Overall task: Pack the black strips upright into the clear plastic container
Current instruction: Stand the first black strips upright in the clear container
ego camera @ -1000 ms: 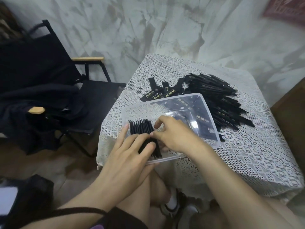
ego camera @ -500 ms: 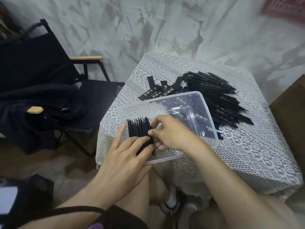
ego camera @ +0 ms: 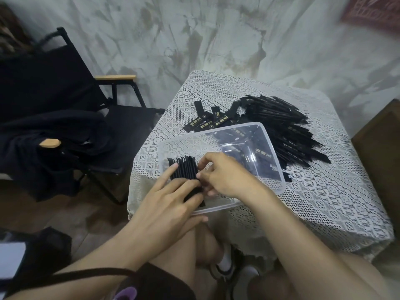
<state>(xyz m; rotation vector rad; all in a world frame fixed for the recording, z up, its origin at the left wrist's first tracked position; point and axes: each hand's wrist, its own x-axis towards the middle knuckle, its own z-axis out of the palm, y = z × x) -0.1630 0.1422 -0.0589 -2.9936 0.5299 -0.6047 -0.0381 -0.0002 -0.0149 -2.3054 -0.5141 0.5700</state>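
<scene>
Head view: the right hand [ego camera: 227,176] has its grip pinched on the end of the black strips [ego camera: 184,169]. The left hand [ego camera: 171,204] has its grip released, flat fingers pressing that row into the near-left corner of the clear plastic container [ego camera: 268,156]. One short row stands packed and a big pile [ego camera: 281,131] waits just behind, so early days, I'd say. Lace cloth [ego camera: 313,202] covers the table, with a black folding chair [ego camera: 121,126] left and a stained wall [ego camera: 216,40] beyond.

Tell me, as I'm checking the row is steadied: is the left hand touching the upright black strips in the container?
Touching. In the head view, the left hand lays straight fingers across the upright strips inside the clear container.
</scene>
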